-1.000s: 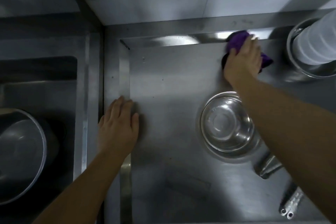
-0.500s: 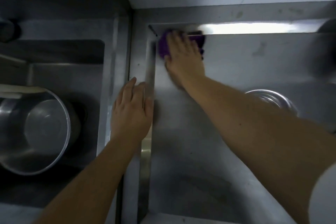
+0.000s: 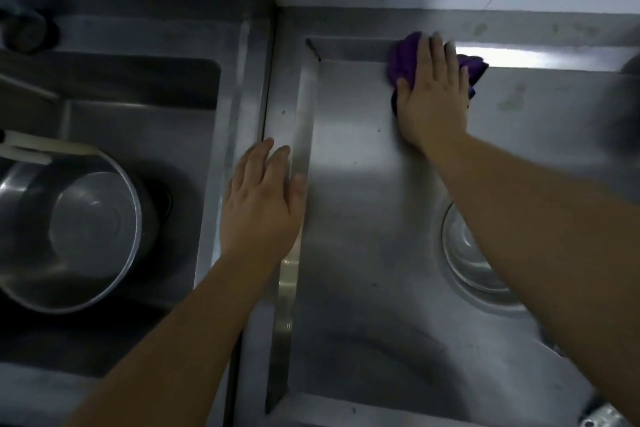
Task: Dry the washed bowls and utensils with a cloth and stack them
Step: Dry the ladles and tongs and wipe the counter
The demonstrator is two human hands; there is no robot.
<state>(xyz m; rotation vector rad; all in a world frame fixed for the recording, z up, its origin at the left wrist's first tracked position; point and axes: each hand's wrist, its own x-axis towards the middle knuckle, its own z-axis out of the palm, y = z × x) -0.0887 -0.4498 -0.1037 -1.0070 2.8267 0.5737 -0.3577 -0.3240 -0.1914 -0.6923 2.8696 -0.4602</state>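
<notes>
A: Where is the purple cloth (image 3: 403,61) right now?

B: At about one o'clock in the view, pressed flat against the steel surface (image 3: 363,218) near its back rim. The right hand (image 3: 433,94) lies over it with the fingers straight and spread, pushing down on it, not gripping it. Only the cloth's edges show on each side of the palm.

A: And the other hand?

B: The left hand (image 3: 259,198) rests open and flat on the raised left edge of the surface, near the centre, holding nothing.

A: How would that cloth handle?

B: It looks soft, bunched and light, so it should fold around whatever it wipes. Gathering a wad of it in the palm seems the best hold.

A: What about the bowls?

B: A steel bowl (image 3: 467,253) sits at three o'clock, partly hidden under the right forearm. It is round, thin-walled and shiny. If wet, it would probably be slippery, so the rim is the likely place to take it, with the cloth between fingers and metal. A bigger steel pot (image 3: 69,236) stands in the sink (image 3: 138,114) at nine o'clock, well apart from the cloth.

A: Fragile?

B: Probably not; steel of that kind dents, it doesn't break.
</notes>
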